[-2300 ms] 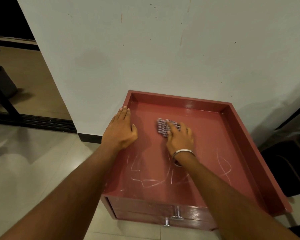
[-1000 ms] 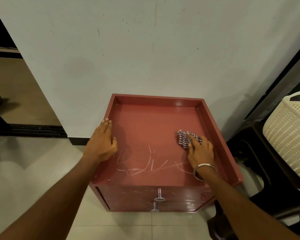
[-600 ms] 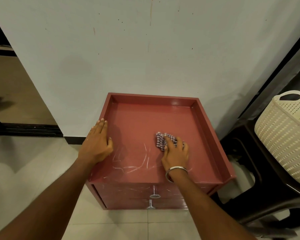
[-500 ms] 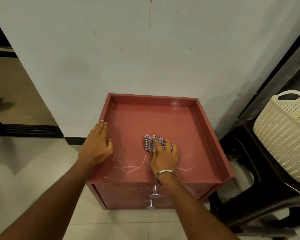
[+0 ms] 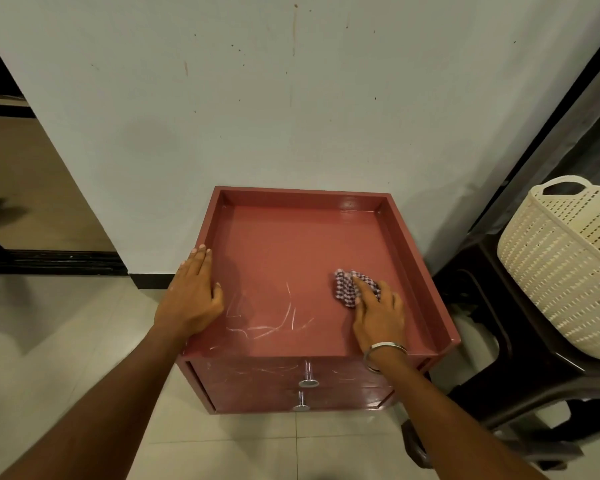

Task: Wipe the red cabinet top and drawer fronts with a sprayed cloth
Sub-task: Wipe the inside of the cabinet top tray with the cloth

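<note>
The red cabinet [image 5: 291, 244] stands against a white wall, its top rimmed by a raised lip. White streaks [image 5: 274, 323] mark the front of the top. My right hand [image 5: 378, 313] presses a checked cloth [image 5: 347, 289] flat on the right side of the top, fingers over the cloth. My left hand [image 5: 191, 296] lies flat on the cabinet's left edge, holding nothing. Two drawer fronts [image 5: 257, 379] with metal knobs [image 5: 308, 382] face me, also streaked.
A cream plastic laundry basket [image 5: 561, 268] sits on a dark stool [image 5: 520, 372] right of the cabinet. Pale floor tiles [image 5: 66, 341] lie to the left and in front. A dark doorway track [image 5: 49, 261] runs at far left.
My right hand has slid the cloth from the middle of the top back to the right side. My left hand stays on the left edge.
</note>
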`<state>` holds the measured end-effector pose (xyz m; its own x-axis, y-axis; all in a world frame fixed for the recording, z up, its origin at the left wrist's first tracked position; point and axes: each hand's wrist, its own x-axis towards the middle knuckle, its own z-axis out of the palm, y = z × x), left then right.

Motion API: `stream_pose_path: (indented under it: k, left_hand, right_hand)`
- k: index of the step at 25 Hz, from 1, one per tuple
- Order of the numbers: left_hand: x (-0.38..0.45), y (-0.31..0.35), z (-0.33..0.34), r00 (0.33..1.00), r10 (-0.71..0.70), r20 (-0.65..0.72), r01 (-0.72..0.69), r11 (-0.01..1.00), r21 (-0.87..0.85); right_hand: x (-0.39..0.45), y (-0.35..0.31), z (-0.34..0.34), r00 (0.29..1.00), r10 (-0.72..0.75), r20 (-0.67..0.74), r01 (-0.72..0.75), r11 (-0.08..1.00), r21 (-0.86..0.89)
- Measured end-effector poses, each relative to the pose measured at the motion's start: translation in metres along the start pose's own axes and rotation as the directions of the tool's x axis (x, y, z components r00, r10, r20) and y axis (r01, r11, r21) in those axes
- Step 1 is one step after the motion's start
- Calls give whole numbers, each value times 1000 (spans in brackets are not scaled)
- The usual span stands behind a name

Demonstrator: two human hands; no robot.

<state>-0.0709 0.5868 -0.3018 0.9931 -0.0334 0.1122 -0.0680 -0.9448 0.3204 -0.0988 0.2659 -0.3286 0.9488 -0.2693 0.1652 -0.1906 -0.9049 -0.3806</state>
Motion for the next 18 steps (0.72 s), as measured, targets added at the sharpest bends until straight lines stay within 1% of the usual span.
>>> stream_pose_path:
  k: [2,4,8,12,18]
  left_hand:
    - [-3,0,-1,1000,4,-2,-4,1000,-1]
    - [-5,1,-1,1000,5,-2,-5,1000,-4]
    - [-7,3,-1,1000,-3,-20,2,1000,-15]
    - [-7,3,-3,1000,0,-18,0,1000,-20]
    - [-7,5,-3,999,-5,-47,4,999,-41]
  right_hand:
    - [3,22,-8,998,51,-46,-51,999,1]
    - [3,30,-11,996,74,-58,-74,997,11]
    - [-6,5,-3,979,157,-127,-155,988,23]
    - [-23,-37,14,994,105,-30,-104,994,20]
    - [-52,-116,43,998,-31,51,26,996,91]
